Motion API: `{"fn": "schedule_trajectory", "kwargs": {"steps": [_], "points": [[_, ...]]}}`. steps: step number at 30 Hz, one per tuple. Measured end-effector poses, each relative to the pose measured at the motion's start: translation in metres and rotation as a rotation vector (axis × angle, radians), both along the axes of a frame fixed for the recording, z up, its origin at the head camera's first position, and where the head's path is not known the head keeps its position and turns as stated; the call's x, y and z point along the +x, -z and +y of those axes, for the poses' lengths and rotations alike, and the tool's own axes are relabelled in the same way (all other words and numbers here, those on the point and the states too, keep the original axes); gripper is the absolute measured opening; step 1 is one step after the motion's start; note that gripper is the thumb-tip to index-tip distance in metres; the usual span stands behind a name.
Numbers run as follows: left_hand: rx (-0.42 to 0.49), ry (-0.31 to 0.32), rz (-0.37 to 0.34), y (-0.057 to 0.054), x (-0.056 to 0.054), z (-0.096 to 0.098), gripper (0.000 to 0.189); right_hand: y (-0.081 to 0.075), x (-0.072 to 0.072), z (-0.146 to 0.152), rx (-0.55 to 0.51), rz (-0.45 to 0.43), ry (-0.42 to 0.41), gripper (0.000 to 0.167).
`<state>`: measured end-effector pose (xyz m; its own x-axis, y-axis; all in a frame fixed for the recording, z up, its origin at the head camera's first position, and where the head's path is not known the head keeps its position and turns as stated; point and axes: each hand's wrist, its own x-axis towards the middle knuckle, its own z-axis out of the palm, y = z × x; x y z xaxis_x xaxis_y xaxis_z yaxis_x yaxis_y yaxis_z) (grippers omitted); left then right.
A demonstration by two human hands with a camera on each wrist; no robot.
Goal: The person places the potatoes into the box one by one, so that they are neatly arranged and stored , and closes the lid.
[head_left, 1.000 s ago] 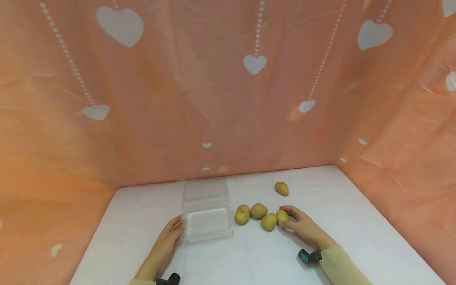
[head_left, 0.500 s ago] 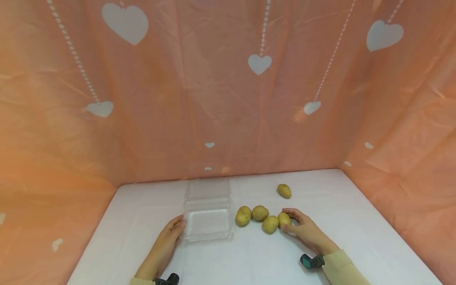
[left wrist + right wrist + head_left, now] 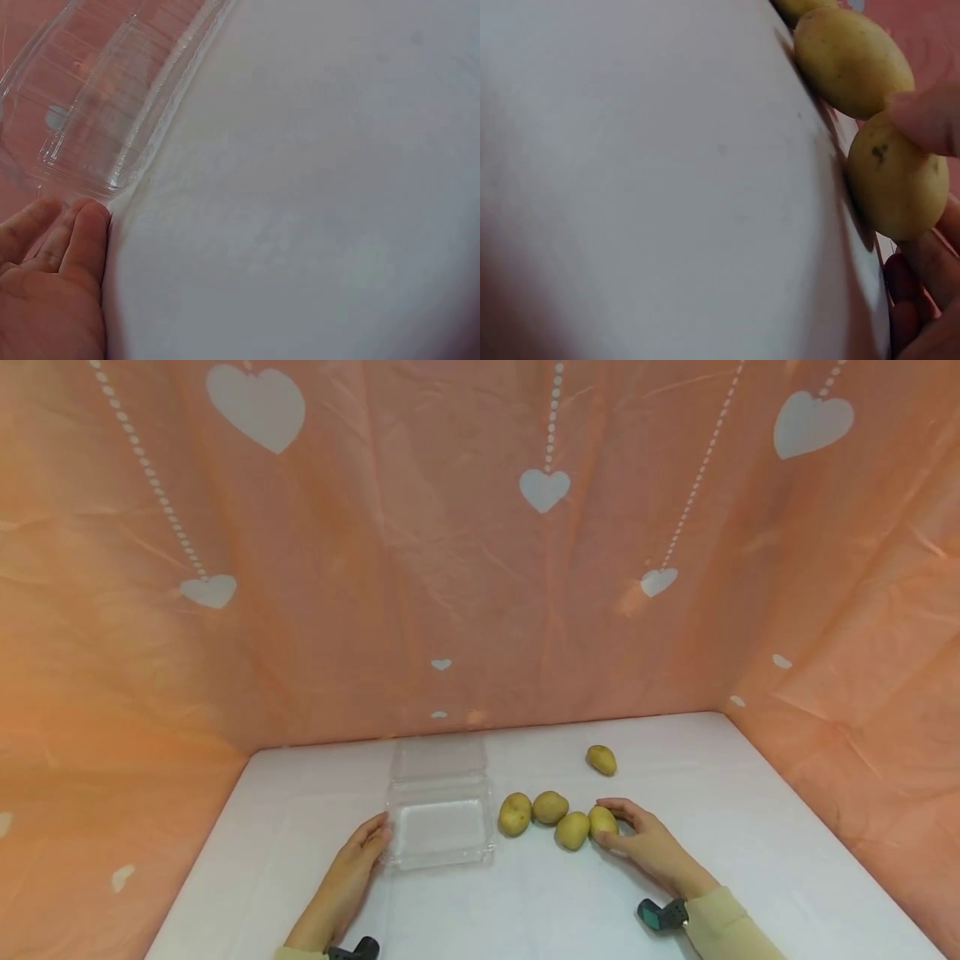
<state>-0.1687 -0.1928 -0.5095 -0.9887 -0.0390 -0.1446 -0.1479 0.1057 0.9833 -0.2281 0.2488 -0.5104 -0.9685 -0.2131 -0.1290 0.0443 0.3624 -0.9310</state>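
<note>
In the head view the right hand grasps a potato on the worktop, in the left wrist view the left hand, unclenched, touches a clear container, and in the right wrist view that potato lies right beside another.

The counter is white and smooth, with a few faint marks in the wrist views. Left of its middle, a clear plastic container lies open, its lid folded out toward the back edge; whether the lid lies flat cannot be told. Just beside the container's right side, a potato starts a staggered row running toward the counter's right edge: a second potato, a third potato nearer the front, and a fourth potato touching the third. A fifth potato lies apart, nearer the back edge.
</note>
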Motion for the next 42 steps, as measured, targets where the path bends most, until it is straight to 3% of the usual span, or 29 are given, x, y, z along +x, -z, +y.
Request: {"fn": "schedule_trajectory", "kwargs": {"steps": [6,15,21,32,42], "points": [[0.008,0.012,0.005,-0.002,0.001,-0.001,0.057,-0.005,0.003,0.0,0.072,0.005,-0.019,0.067],[0.044,0.025,0.032,-0.004,0.001,-0.001,0.054,-0.012,0.0,-0.003,0.058,0.004,0.042,0.068],[0.073,0.034,0.054,-0.004,0.0,0.002,0.057,-0.028,-0.007,-0.01,0.033,0.085,0.096,0.07],[0.102,0.03,0.072,-0.004,0.004,-0.001,0.058,-0.067,-0.016,-0.081,-0.113,0.193,0.029,0.067],[0.118,0.02,0.068,-0.003,0.006,-0.001,0.058,-0.066,-0.02,-0.124,-0.14,0.237,0.005,0.061]]}}
